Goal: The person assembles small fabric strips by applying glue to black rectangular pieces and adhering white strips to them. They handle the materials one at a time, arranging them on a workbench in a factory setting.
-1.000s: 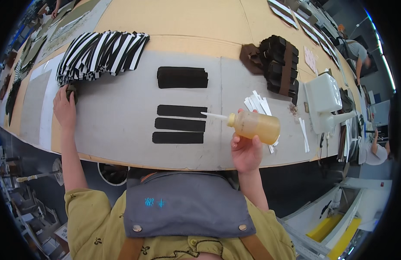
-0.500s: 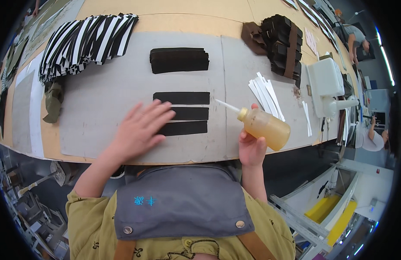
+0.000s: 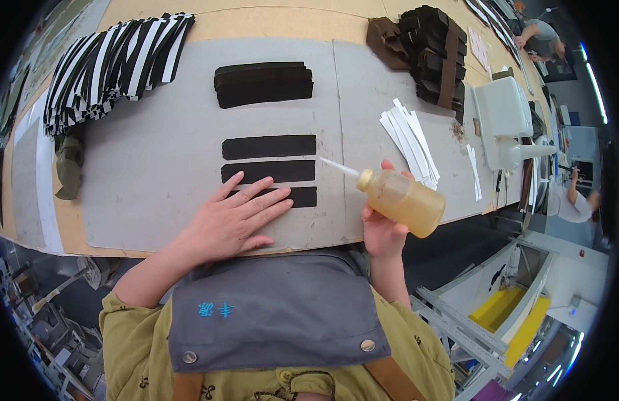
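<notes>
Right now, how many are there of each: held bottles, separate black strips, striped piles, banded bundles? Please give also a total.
Held bottle: 1
Separate black strips: 3, one partly covered
Striped pile: 1
Banded bundle: 1
Total: 6

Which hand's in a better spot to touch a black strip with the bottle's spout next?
Probably the right hand: it holds the bottle, with the spout pointing toward the strips. The left hand is spread over the nearest strip.
</notes>
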{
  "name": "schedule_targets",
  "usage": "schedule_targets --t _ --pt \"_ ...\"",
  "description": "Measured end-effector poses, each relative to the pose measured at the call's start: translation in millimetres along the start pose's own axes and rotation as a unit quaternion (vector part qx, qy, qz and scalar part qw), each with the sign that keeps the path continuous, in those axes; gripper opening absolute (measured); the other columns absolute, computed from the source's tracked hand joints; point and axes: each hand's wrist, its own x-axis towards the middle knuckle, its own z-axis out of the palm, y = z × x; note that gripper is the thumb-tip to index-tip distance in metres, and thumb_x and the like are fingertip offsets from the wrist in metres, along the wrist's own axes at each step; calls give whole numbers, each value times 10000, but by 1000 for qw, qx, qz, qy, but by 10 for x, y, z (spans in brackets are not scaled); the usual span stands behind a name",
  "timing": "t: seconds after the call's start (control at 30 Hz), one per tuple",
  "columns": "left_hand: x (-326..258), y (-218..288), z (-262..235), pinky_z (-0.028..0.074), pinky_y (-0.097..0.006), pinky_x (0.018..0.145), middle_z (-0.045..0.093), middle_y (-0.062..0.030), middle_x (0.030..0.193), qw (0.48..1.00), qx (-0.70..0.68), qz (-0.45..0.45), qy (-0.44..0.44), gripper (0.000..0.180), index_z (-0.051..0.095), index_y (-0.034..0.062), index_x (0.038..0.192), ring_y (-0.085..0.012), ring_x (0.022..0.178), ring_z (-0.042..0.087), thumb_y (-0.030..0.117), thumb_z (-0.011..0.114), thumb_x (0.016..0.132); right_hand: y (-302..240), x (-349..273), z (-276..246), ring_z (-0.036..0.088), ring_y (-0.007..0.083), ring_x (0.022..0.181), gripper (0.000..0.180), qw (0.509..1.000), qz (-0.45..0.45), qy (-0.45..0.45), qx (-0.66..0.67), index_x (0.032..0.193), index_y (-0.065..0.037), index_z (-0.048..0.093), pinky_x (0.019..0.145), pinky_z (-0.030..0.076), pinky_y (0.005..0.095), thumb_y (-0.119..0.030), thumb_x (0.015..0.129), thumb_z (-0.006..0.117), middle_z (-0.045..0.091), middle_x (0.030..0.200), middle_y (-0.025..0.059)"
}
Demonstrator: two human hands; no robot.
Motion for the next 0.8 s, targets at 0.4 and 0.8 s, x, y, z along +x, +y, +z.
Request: schedule_targets --t 0.4,0.8 --pt "-575 178 61 360 -456 1136 560 -66 1500 980 12 -157 124 586 613 137 1424 -283 1357 518 291 736 872 14 -511 -82 665 218 1132 1331 994 -27 54 -90 1541 -7 363 606 599 237 -644 532 954 502 1518 155" --pt "-652 261 158 424 -425 1023 623 -60 1367 967 -13 -157 202 525 670 145 1355 -276 1222 586 270 769 855 -22 -670 34 680 218 1119 1334 980 -22 148 -133 1534 13 367 576 591 220 -691 542 914 519 1519 146"
